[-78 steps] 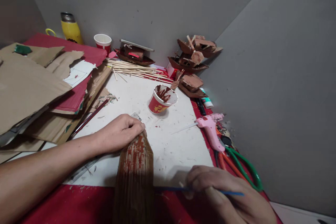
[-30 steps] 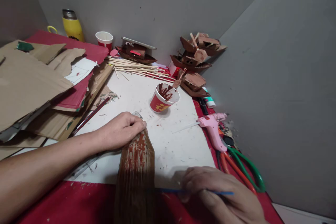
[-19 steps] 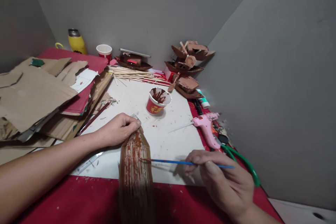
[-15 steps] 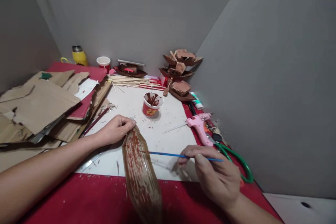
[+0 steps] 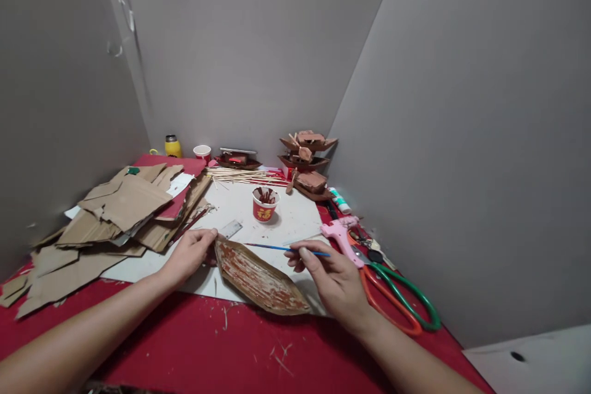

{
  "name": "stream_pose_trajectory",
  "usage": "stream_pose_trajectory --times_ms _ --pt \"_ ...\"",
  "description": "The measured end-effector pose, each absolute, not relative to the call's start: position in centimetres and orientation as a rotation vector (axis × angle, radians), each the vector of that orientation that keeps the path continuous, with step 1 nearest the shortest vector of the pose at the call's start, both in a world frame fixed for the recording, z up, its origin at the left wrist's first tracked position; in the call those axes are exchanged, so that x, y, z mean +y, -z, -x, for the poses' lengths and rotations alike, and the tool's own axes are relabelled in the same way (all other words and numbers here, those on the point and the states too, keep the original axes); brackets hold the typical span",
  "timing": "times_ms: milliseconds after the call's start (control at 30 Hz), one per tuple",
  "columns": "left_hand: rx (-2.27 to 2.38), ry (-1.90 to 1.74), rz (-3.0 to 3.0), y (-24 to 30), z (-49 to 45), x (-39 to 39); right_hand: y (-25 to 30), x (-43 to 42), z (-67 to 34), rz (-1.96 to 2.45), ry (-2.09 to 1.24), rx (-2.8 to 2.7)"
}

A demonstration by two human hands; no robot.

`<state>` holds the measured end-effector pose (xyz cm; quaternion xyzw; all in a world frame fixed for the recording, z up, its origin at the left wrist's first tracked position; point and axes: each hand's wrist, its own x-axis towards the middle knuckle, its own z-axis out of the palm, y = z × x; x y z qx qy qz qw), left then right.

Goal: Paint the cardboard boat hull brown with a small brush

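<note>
My left hand [image 5: 192, 252] pinches the upper left tip of a cardboard boat hull [image 5: 261, 280], whose inside is streaked with reddish-brown paint. The hull lies slanted, its other tip toward the lower right. In my right hand [image 5: 327, 274] is a thin blue paintbrush [image 5: 272, 247], held like a pen, its dark tip pointing left by the hull's upper edge. Whether the bristles touch the cardboard I cannot tell. Beyond the hull, a red paper cup [image 5: 264, 212] smeared inside with brown paint stands on a white sheet [image 5: 235, 200].
Torn cardboard pieces [image 5: 129, 203] are heaped at the left. Brown model boats [image 5: 308, 160] and thin wooden sticks [image 5: 244, 176] lie at the back. A pink glue gun [image 5: 339, 235] and green-and-orange-handled scissors [image 5: 401, 295] line the right edge. A clear ruler [image 5: 229, 229] lies behind the hull.
The hull has swung from nearly lengthwise to slanting rightward. My right hand and the brush have moved left and up in view. The camera view has tilted up, showing more wall.
</note>
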<state>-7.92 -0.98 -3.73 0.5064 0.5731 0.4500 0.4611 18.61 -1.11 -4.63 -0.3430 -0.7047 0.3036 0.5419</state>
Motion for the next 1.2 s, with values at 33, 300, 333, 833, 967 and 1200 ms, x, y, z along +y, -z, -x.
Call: stream_pose_trajectory --times_ms 33,300,333,833,967,1200 --pt "1.423 -1.102 -1.217 3.7 7.9 -1.6 4.7 -1.2 -18.6 0.811 -0.727 -1.686" --pt "1.462 -1.079 -1.130 4.0 8.0 -3.6 4.6 -1.9 -18.7 0.763 -0.713 -1.859" --pt "1.466 -1.076 -1.134 4.1 8.0 -3.7 4.5 -1.9 -18.7 0.759 -0.701 -1.871" --pt "1.571 -0.953 -1.393 3.5 7.7 -3.0 3.8 -1.5 -19.0 0.709 -0.501 -2.115" --pt "1.562 -0.906 -1.428 4.0 7.9 -2.8 2.9 -1.6 -19.9 0.721 -0.444 -2.129" --pt "1.483 -0.857 -1.426 3.6 7.3 -2.9 2.3 -1.7 -19.8 0.713 -0.505 -2.090"
